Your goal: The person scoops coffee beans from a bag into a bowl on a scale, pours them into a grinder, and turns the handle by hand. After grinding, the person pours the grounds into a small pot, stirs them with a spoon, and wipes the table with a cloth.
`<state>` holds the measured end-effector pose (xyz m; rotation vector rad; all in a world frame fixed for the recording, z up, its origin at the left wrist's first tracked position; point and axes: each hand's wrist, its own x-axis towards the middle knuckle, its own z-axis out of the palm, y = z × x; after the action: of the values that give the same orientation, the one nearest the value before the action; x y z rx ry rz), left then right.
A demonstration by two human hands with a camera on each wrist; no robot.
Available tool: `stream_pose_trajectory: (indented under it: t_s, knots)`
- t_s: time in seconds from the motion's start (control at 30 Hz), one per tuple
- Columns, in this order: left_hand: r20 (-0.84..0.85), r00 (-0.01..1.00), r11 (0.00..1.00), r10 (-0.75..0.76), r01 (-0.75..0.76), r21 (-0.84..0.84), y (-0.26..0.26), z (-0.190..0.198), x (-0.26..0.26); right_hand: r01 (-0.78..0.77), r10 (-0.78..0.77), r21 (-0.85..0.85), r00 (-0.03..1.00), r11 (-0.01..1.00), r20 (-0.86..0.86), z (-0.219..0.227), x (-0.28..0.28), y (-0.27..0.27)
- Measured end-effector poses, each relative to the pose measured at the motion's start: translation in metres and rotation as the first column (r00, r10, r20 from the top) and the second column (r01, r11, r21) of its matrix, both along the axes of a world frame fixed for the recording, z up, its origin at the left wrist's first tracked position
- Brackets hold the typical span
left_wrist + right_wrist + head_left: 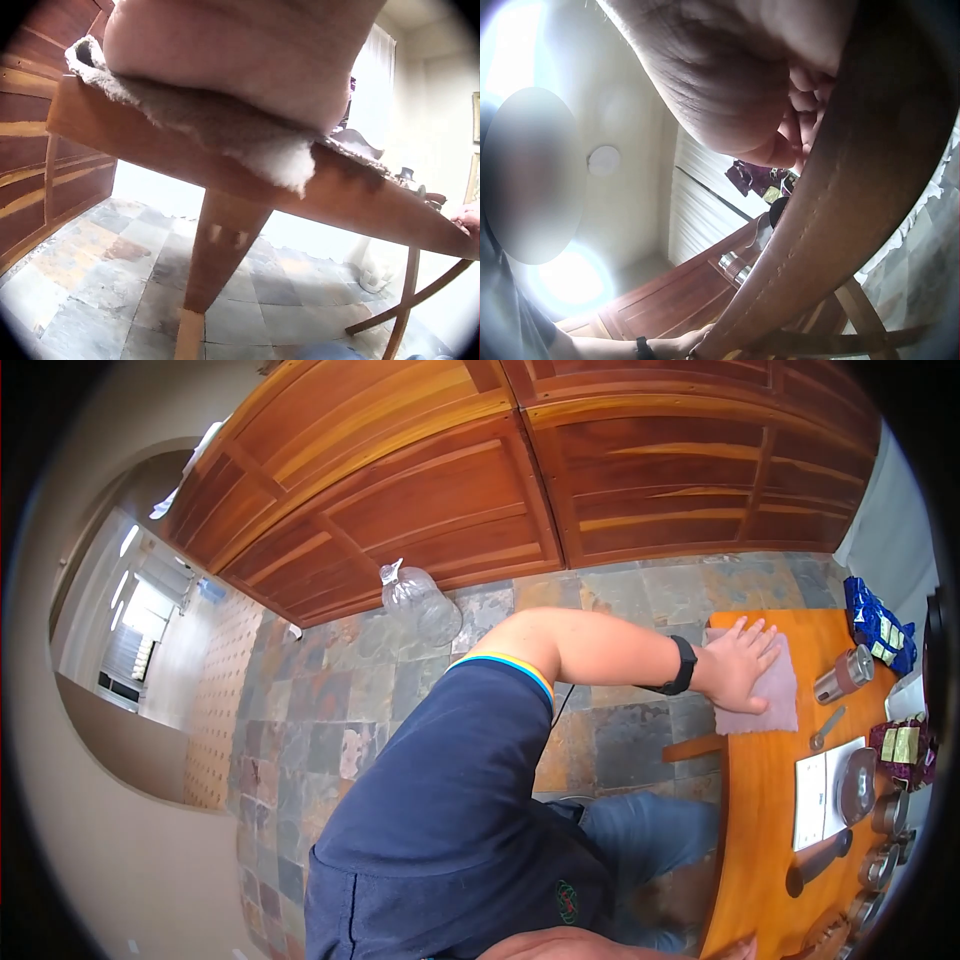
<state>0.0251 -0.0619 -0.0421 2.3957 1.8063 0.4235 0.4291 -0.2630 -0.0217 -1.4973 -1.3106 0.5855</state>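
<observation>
My left hand (742, 665) lies flat with spread fingers on a pinkish-grey cloth (779, 705) at the far end of the wooden table (752, 790). In the left wrist view, the heel of that hand (232, 64) presses on the cloth (247, 150), whose fluffy edge hangs over the table's side. My right hand (738, 950) is mostly cut off at the bottom of the head view, by the table's near edge. In the right wrist view, my right hand (727, 82) rests at the table edge with its fingers partly hidden.
Near the cloth stand a steel cylinder with a brown band (843, 675) and a blue bag (880, 625). Further along are a small spoon-like tool (827, 728), a white scale-like device (812, 800), a dark-handled tool (818, 863) and several jars (879, 868). A clear plastic jug (420, 603) lies on the floor.
</observation>
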Motion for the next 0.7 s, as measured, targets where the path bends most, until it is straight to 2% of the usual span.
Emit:
stream_pose_trajectory:
  t_s: [0.07, 0.17, 0.23, 0.33, 0.47, 0.57, 0.6, 0.63, 0.67, 0.7]
  knots:
    - [0.007, 1.0, 1.0, -0.001, 0.001, 0.005, -0.013, -0.001, 0.007, -0.013, 0.013, 0.039, 1.0, 0.999, 0.003, 0.001, -0.001, 0.0]
    - [0.002, 1.0, 0.999, -0.022, 0.022, 0.025, -0.029, -0.005, 0.02, -0.003, 0.003, -0.016, 0.999, 1.0, 0.043, -0.003, 0.004, -0.002]
    - [-0.009, 0.999, 0.999, -0.04, 0.04, 0.036, -0.036, -0.005, 0.028, 0.068, -0.07, 0.021, 0.987, 0.997, 0.142, -0.008, 0.008, -0.006]
    - [0.01, 0.998, 0.997, -0.059, 0.058, 0.044, -0.043, -0.005, 0.036, 0.068, -0.071, 0.022, 0.973, 0.997, 0.22, -0.003, 0.007, -0.007]
    - [0.023, 0.995, 0.992, -0.097, 0.095, 0.08, -0.044, -0.007, 0.039, 0.125, -0.118, -0.06, 0.986, 0.99, 0.12, -0.013, 0.008, 0.0]
    - [0.065, 0.989, 0.983, -0.134, 0.124, 0.138, -0.046, -0.014, 0.04, 0.075, -0.113, 0.126, 0.938, 0.989, 0.329, -0.015, 0.006, 0.003]
    - [0.102, 0.984, 0.975, -0.147, 0.127, 0.181, -0.047, -0.015, 0.047, 0.114, -0.131, 0.115, 0.98, 0.987, 0.149, -0.021, 0.003, 0.002]
    - [0.122, 0.978, 0.978, -0.169, 0.151, 0.141, -0.047, -0.003, 0.049, 0.061, -0.068, -0.06, 0.988, 0.996, -0.14, -0.06, 0.046, 0.0]
    - [0.137, 0.969, 0.976, -0.206, 0.193, 0.104, -0.049, 0.008, 0.05, 0.082, -0.09, -0.156, 0.995, 0.984, -0.048, -0.042, 0.034, -0.005]
    - [0.128, 0.968, 0.967, -0.214, 0.192, 0.165, -0.05, 0.002, 0.055, 0.113, -0.104, -0.166, 0.993, 0.98, 0.058, -0.041, 0.036, -0.006]
